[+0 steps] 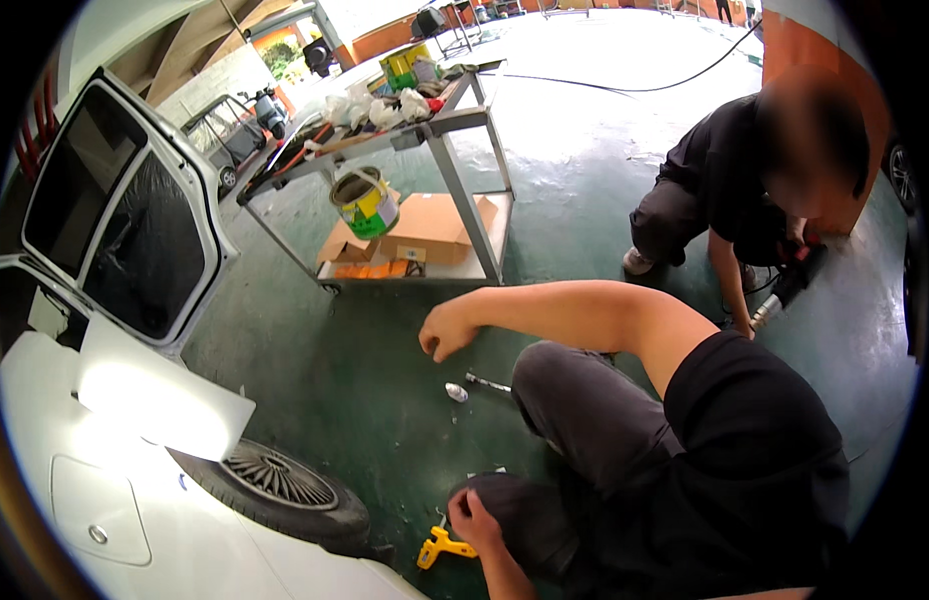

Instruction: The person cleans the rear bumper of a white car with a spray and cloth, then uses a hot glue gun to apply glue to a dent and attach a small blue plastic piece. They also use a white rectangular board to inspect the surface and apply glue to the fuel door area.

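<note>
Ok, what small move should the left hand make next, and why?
Probably reach the left hand for the yellow tool: it shows right beside that hand, nearer than the white bottle, and the fingers don't visibly grip it.

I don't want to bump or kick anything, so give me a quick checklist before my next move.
1. Right hand apart from the small white bottle: ok, a gap shows between them.
2. Floor beside the raised knee free of tools: not ok, a slim metal tool lies there.
3. Left hand gripping the yellow gun-shaped tool: cannot tell.
4. Co-worker apart from the right hand: ok, crouched off at the picture's right.
</note>
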The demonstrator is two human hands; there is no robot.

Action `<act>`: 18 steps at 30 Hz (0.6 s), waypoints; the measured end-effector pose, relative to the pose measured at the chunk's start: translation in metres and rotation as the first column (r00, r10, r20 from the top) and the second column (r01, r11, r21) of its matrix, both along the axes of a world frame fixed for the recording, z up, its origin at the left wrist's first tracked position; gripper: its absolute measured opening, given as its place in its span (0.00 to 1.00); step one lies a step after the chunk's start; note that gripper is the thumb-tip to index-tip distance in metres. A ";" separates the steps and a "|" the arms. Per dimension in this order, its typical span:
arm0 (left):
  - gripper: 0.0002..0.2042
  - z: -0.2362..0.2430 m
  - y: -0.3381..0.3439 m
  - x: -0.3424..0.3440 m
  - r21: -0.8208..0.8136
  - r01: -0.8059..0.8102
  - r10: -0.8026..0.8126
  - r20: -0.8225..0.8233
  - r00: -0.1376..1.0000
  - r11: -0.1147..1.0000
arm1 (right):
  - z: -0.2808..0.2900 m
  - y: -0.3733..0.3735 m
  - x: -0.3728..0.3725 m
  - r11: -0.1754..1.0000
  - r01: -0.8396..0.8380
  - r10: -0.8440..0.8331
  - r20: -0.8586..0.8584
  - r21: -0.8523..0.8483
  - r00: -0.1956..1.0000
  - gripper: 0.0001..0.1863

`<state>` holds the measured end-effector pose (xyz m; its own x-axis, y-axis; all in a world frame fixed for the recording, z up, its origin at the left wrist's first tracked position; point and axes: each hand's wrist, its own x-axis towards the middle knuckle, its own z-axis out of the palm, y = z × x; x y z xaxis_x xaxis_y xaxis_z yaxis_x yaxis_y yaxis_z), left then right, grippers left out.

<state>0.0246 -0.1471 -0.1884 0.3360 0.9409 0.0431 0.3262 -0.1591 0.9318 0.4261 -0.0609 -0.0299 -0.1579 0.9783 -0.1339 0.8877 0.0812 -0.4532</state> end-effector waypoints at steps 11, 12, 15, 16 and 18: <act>0.19 0.144 0.000 -0.096 0.198 -0.416 0.459 -0.302 0.836 0.888 | 0.157 0.006 0.162 0.714 0.326 -0.268 -0.188 0.620 0.945 0.14; 0.19 0.162 0.005 -0.088 0.238 -0.436 0.492 -0.294 0.819 0.868 | 0.177 0.015 0.192 0.692 0.388 -0.345 -0.193 0.610 0.919 0.14; 0.19 0.213 0.014 -0.066 0.356 -0.497 0.595 -0.265 0.758 0.791 | 0.236 0.040 0.250 0.549 0.480 -0.433 -0.259 0.684 0.864 0.14; 0.19 0.226 0.024 -0.052 0.389 -0.494 0.604 -0.243 0.759 0.778 | 0.250 0.051 0.285 0.520 0.470 -0.513 -0.180 0.713 0.839 0.14; 0.19 0.246 0.041 -0.026 0.436 -0.495 0.622 -0.220 0.751 0.752 | 0.262 0.074 0.330 0.584 0.383 -0.506 -0.048 0.715 0.861 0.15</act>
